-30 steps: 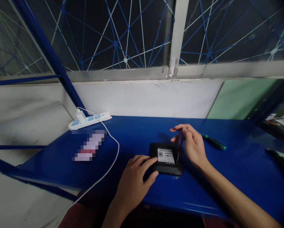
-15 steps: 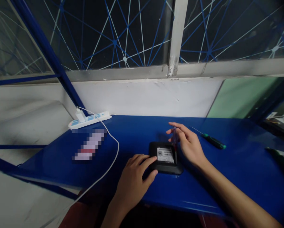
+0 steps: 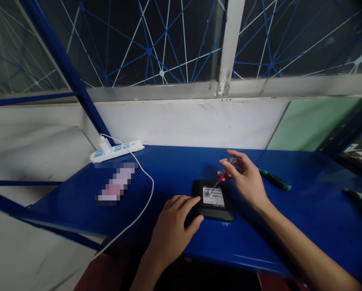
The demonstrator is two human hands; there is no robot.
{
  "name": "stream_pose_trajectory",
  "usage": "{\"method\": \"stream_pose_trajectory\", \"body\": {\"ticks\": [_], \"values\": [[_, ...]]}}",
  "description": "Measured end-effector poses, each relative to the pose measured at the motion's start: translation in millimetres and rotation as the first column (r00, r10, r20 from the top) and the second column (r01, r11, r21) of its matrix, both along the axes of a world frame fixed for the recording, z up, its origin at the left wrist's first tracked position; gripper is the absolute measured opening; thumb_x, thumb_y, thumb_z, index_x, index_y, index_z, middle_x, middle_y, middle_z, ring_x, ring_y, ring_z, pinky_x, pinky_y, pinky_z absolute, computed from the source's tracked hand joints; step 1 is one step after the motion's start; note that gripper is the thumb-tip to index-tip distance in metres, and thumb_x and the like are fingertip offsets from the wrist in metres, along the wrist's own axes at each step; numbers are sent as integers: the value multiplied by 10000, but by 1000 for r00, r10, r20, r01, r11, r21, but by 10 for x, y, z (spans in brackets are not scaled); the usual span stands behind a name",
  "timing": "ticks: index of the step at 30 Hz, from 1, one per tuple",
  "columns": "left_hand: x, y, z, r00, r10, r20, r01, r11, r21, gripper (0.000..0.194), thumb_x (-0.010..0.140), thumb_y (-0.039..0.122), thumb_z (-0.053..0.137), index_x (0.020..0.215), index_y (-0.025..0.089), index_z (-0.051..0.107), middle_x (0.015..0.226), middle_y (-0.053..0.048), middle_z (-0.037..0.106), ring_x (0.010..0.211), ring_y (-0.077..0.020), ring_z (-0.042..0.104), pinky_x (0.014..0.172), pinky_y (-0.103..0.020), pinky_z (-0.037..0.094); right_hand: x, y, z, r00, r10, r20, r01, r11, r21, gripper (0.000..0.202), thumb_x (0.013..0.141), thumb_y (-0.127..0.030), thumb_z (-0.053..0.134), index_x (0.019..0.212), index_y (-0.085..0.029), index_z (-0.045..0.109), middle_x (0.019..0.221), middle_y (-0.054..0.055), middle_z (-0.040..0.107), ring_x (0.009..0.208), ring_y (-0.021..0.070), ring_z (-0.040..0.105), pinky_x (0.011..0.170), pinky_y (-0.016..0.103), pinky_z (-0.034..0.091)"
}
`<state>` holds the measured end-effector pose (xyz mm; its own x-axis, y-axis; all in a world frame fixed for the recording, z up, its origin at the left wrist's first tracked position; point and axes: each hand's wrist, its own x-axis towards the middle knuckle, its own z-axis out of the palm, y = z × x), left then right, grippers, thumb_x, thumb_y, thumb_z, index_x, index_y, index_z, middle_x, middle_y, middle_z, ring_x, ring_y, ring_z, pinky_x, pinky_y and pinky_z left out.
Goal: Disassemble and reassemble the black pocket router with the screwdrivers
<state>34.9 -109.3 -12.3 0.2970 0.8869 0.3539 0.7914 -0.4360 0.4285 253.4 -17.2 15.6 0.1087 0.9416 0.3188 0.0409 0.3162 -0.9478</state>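
A flat black box-shaped device [image 3: 217, 213] with a white printed label [image 3: 214, 198] lies on the blue table. My left hand [image 3: 173, 222] rests against its left side, fingers stretched out, index fingertip on top and thumb near the front edge. My right hand [image 3: 244, 178] is closed around the clear purplish handle of a screwdriver [image 3: 219, 178] with a red collar. Its thin metal shaft slants down and left over the label; whether the tip touches is unclear. Beyond my right hand lies a second screwdriver [image 3: 276, 180], green and black, its shaft mostly hidden by the hand.
A white power strip [image 3: 117, 150] with a plugged-in charger [image 3: 105, 144] sits at the back left. Its white cable [image 3: 152, 188] curves across the table [image 3: 175, 165]. A pixelated item [image 3: 117, 184] lies nearby. A dark green item [image 3: 358, 204] is at the right edge.
My right hand has tilted the screwdriver from nearly upright at the device's right side to a slant, its tip now over the label. My left hand stays on the device.
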Motion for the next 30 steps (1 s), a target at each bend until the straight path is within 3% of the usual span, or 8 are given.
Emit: {"method": "stream_pose_trajectory", "body": {"ticks": [3,14,25,30], "values": [[-2,3,-7,1000,-3,3,3,1000,4,374,916,244,643,1282,295,580,1214,-16,669,1150,-233,603,1011,-448,509,-86,-60,2,998,46,-43,-46,999,-9,415,824,-439,715,1167,-244,583,1052,70,715,715,186,738,658,334,614],[1,7,-11,1000,-3,10,3,1000,-4,369,910,244,650,1270,305,595,1207,-9,669,1139,-231,603,1007,-435,510,-191,-143,-91,993,112,47,-114,993,26,404,832,-454,711,1160,-260,578,1077,63,724,752,179,729,670,315,598],[-12,17,-41,1000,-14,7,14,1000,1,358,935,253,621,1285,321,586,1216,-10,660,1156,-235,590,1030,-455,491,-150,-152,-7,994,34,107,-44,995,93,253,871,-438,670,1041,-250,682,932,24,689,634,122,636,590,269,553],[0,19,-33,1000,-13,10,13,1000,-12,365,927,239,633,1280,319,588,1217,-7,658,1155,-233,585,1031,-454,487,-159,-183,11,993,118,28,-119,992,47,303,928,-434,591,1181,-269,609,1138,63,709,824,177,713,691,312,589]]}}
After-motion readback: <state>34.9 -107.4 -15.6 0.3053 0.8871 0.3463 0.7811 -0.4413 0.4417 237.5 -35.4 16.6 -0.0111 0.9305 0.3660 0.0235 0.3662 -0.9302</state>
